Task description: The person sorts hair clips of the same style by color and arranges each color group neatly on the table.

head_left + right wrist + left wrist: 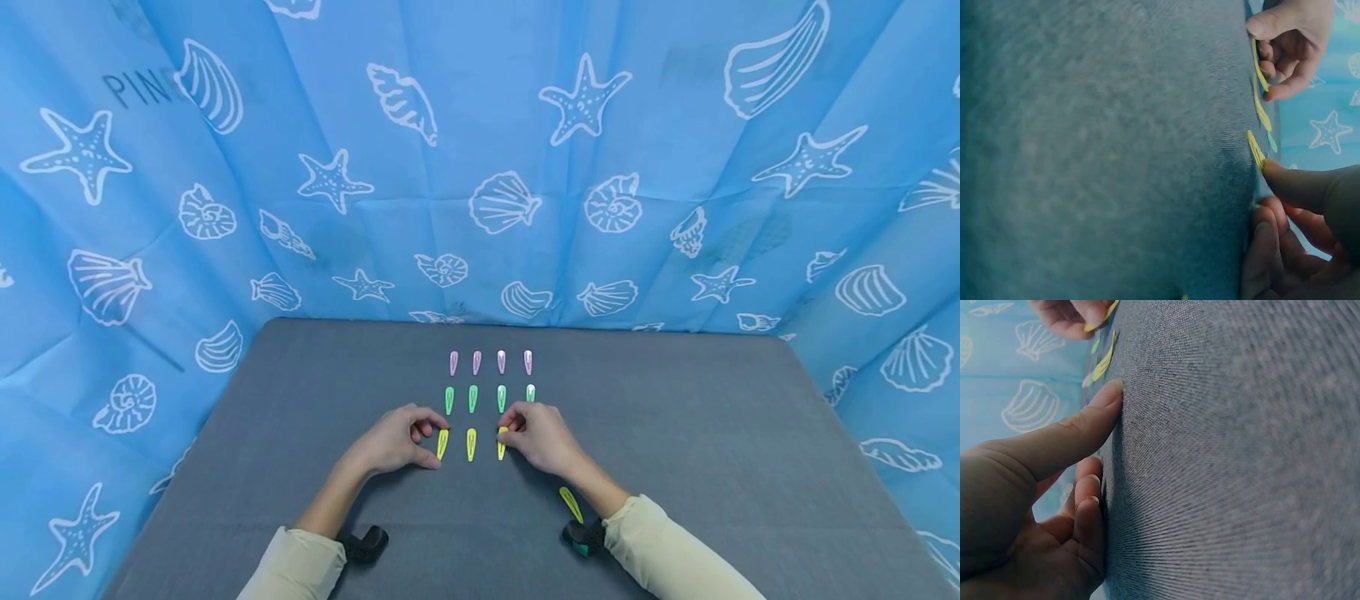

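On the grey table, snap hair clips lie in three rows. My left hand (397, 437) has its thumb and index fingertips at the two ends of the leftmost yellow hair clip (442, 445). My right hand (542, 435) pinches another yellow hair clip (502, 450) by its upper part, the narrow end showing below the thumb (1282, 181). Between the hands lies a yellow hair clip (471, 445) that neither touches. Under my right wrist, a further yellow hair clip (571, 504) lies slanted, apart from the rows.
Green hair clips (472, 399) form the middle row, the rightmost partly hidden by my right hand. Pink hair clips (477, 362) make the far row. A blue curtain (450, 167) with shells and starfish hangs behind the grey table (675, 433). Both wrists wear black cameras.
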The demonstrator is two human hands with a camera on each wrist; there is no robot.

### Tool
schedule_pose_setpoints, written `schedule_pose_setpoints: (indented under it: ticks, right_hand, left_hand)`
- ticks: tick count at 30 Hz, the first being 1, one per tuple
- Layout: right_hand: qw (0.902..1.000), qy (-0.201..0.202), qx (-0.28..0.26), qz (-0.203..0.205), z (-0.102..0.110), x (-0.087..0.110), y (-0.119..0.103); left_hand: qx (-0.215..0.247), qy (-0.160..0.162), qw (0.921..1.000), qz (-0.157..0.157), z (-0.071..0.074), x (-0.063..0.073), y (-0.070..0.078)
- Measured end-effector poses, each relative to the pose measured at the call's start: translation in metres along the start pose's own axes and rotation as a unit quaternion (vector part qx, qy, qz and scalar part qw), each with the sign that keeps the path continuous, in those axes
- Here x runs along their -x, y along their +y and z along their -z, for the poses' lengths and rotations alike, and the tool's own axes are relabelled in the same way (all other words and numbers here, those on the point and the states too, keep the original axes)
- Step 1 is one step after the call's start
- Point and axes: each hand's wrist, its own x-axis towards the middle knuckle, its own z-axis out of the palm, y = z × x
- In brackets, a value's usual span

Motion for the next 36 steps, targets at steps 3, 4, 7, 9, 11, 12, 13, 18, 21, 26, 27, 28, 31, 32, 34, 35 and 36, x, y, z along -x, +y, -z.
schedule_pose_setpoints:
  ticks: [3, 4, 7, 9, 11, 12, 13, 18, 21, 26, 27, 28, 31, 32, 34, 35, 36]
  right_hand:
    - [0.9995, 0.008, 0.029, 0.007, -0.003, -0.001, 0.000]
    - [0.9992, 0.010, 0.036, 0.010, -0.004, -0.001, 0.000]
    - [0.9986, 0.011, 0.049, 0.015, -0.005, -0.001, 0.000]
    - [0.9983, 0.016, 0.053, 0.018, -0.004, 0.001, -0.001]
    - [0.9976, 0.023, 0.060, 0.023, -0.003, 0.003, -0.002]
    - [0.9969, 0.028, 0.068, 0.027, -0.002, 0.005, -0.003]
    - [0.9959, 0.033, 0.077, 0.032, -0.001, 0.007, -0.004]
    - [0.9833, 0.058, 0.157, 0.073, 0.007, 0.018, -0.011]
    - [0.9684, 0.071, 0.222, 0.088, 0.013, 0.025, -0.013]
    - [0.9458, 0.082, 0.300, 0.094, 0.018, 0.035, -0.014]
    - [0.9429, 0.082, 0.308, 0.096, 0.019, 0.037, -0.013]
    - [0.9416, 0.081, 0.312, 0.095, 0.020, 0.039, -0.013]
    - [0.9373, 0.077, 0.327, 0.095, 0.022, 0.045, -0.009]
    - [0.9367, 0.077, 0.328, 0.096, 0.022, 0.047, -0.007]
    - [0.9357, 0.077, 0.330, 0.098, 0.024, 0.052, -0.003]
    - [0.9353, 0.078, 0.330, 0.100, 0.024, 0.054, -0.001]
    - [0.9350, 0.079, 0.331, 0.100, 0.025, 0.056, 0.001]
  left_hand:
    - [0.002, 0.000, 1.0000, 0.003, 0.000, 0.000, 0.000]
    - [0.002, 0.000, 1.0000, 0.004, 0.000, 0.000, 0.001]
    - [0.002, 0.001, 1.0000, 0.009, 0.000, 0.000, 0.001]
    - [0.001, 0.003, 0.9999, 0.010, 0.000, 0.001, 0.001]
    - [0.000, 0.003, 0.9999, 0.010, 0.000, 0.001, 0.001]
    - [0.000, 0.003, 0.9999, 0.009, -0.001, 0.001, 0.001]
    - [0.000, 0.003, 1.0000, 0.009, -0.001, 0.001, 0.001]
    - [0.000, 0.001, 1.0000, 0.010, -0.001, 0.001, 0.002]
    - [0.002, 0.000, 1.0000, 0.007, -0.001, 0.001, 0.001]
    - [0.001, 0.000, 1.0000, -0.001, 0.000, 0.002, 0.001]
    - [0.001, 0.000, 1.0000, -0.002, -0.001, 0.002, 0.001]
    - [0.000, 0.000, 1.0000, -0.002, -0.001, 0.002, 0.001]
    - [0.000, 0.000, 1.0000, -0.005, -0.001, 0.002, 0.001]
    - [0.001, 0.000, 1.0000, -0.006, -0.001, 0.002, 0.001]
    - [0.002, 0.002, 1.0000, -0.009, -0.001, 0.002, 0.001]
    - [0.002, 0.002, 0.9999, -0.010, -0.001, 0.002, 0.001]
    - [0.002, 0.002, 0.9999, -0.011, -0.001, 0.002, 0.001]
